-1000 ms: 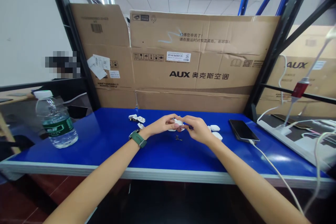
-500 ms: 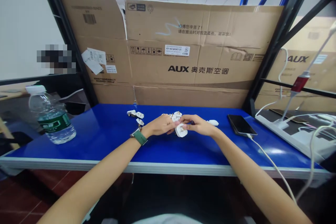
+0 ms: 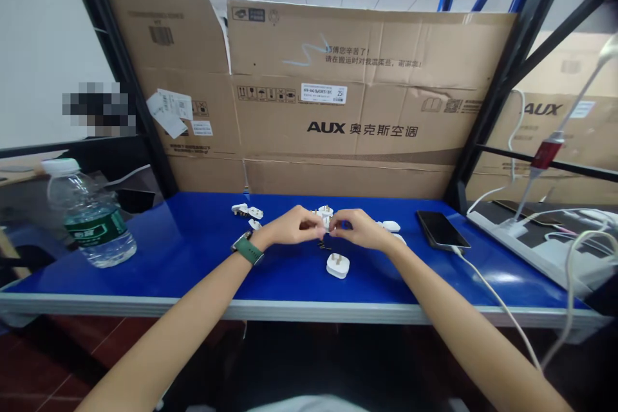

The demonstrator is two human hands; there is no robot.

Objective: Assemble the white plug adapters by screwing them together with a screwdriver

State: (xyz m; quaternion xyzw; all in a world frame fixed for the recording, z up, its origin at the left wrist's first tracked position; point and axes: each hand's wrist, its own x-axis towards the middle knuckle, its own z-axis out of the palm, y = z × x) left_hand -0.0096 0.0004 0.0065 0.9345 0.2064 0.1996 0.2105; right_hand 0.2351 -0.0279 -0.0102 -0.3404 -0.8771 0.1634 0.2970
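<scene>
Both hands point(image 3: 292, 226) point(image 3: 361, 230) close together, fingers point(image 3: 342, 214) curled

So one plug point(image 3: 338, 265) is sitting closest to the front edge of the bench point(image 3: 193, 277), with a few screws point(image 3: 323, 245) lying just behind it, slightly left. The left grip point(image 3: 295, 226) and right grip point(image 3: 355, 229) are facing each other just past those, and more plugs point(image 3: 326, 211) are sitting behind. Other plug pieces point(image 3: 247, 211) are lying back left. Some covers point(image 3: 391, 226) are lying right of the right grip, then a phone point(image 3: 443, 229), then a power strip point(image 3: 505, 243). A bottle point(image 3: 94, 222) is standing far left, and cardboard point(image 3: 338, 61) is running along the back.
</scene>
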